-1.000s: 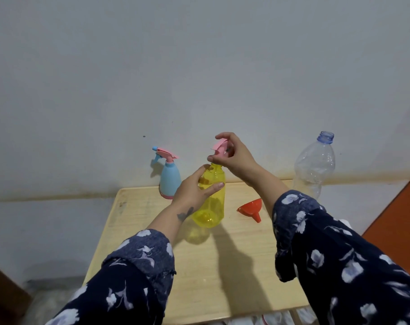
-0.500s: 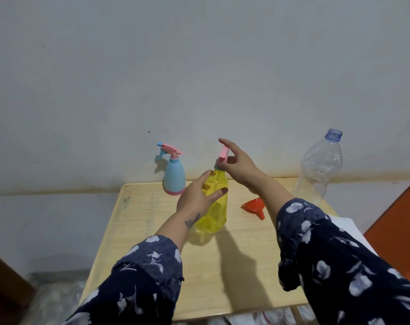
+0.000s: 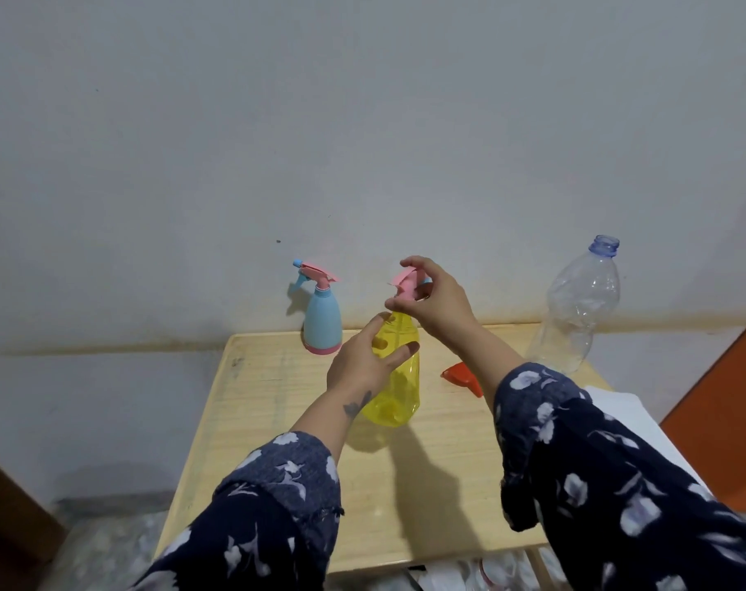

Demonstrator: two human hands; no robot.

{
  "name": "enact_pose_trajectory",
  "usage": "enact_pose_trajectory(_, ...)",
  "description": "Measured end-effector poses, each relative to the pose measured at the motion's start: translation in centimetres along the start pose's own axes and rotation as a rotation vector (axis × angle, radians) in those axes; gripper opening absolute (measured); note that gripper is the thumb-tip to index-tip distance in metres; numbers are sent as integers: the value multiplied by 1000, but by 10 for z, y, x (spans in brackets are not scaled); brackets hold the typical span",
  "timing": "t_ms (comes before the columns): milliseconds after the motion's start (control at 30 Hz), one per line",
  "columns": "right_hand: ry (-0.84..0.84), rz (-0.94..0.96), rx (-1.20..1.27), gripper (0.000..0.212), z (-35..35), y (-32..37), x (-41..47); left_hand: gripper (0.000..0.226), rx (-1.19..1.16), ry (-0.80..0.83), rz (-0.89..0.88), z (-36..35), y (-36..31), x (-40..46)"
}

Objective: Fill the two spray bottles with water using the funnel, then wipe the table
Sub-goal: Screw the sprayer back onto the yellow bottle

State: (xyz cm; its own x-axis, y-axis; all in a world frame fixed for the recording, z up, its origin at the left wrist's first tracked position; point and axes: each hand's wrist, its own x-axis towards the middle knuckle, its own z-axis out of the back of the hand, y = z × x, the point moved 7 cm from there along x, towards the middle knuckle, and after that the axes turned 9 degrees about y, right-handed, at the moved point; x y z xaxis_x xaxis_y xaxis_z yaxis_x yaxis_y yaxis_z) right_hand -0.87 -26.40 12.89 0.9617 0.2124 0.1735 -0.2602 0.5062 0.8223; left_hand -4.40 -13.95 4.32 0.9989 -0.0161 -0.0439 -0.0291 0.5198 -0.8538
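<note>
A yellow spray bottle (image 3: 399,390) stands upright in the middle of the small wooden table (image 3: 277,420). My left hand (image 3: 365,362) holds its body from the left, fingers wrapped round it. My right hand (image 3: 435,302) grips the pink spray head (image 3: 405,285) on top of it, thumb and fingers curled round the head. A blue spray bottle (image 3: 322,319) with a pink trigger head stands at the table's back edge by the wall. An orange funnel (image 3: 463,375) lies on its side to the right of the yellow bottle, partly hidden by my right forearm.
A large clear plastic bottle (image 3: 576,309) with no cap stands at the table's back right corner. A white sheet or cloth (image 3: 618,409) lies past the right edge. The grey wall is right behind the table. An orange surface (image 3: 725,398) is at the far right.
My right hand has turned on the pink spray head, fingers closing round it again after opening half a second ago. My left hand keeps its hold on the yellow bottle.
</note>
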Motion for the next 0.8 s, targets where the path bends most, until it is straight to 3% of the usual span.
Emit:
enact_pose_trajectory(133,185,-43,94,72,-15,-3,-6,76,-52,56,36,1,11,-6)
enact_pose_trajectory(333,-27,-55,25,67,-24,2,-24,72,42,-39,83,2,11,-24)
enact_pose_trajectory(433,-13,-63,88,70,-34,-4,-33,68,122,-87,87,-5,14,-37)
enact_pose_trajectory(667,102,-112,310,83,-32,-13,-47,90,-75,178,-7,-26,34,-53)
enact_pose_trajectory(800,51,-125,55,80,-38,-11,-60,87,7,33,37,-26,32,-65)
